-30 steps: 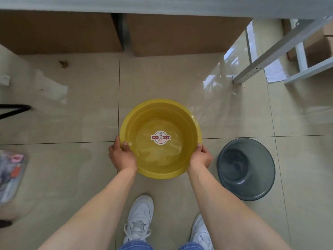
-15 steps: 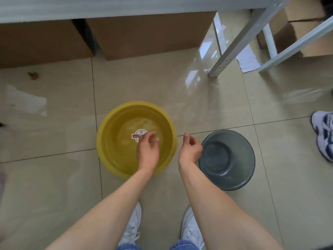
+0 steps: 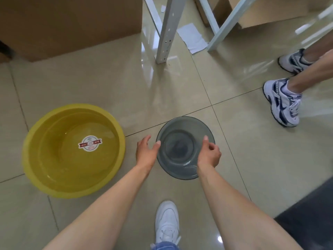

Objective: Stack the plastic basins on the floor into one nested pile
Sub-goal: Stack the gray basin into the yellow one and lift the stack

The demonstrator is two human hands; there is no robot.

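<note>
Two hands at grey basin (image 3: pixel 185 147) on floor (image 3: pixel 243 159): left hand (image 3: pixel 146 152) wide at its left rim, right hand (image 3: pixel 209 154) maybe touching right rim. Basin mouth up, nothing inside. Yellow basin (image 3: pixel 73 150) well left, mouth up, only sticker (image 3: pixel 90 143) inside.

Yellow basin (image 3: pixel 54 170) upright on floor, sticker inside; smaller grey basin (image 3: pixel 182 127) upright, apart, to right.
</note>
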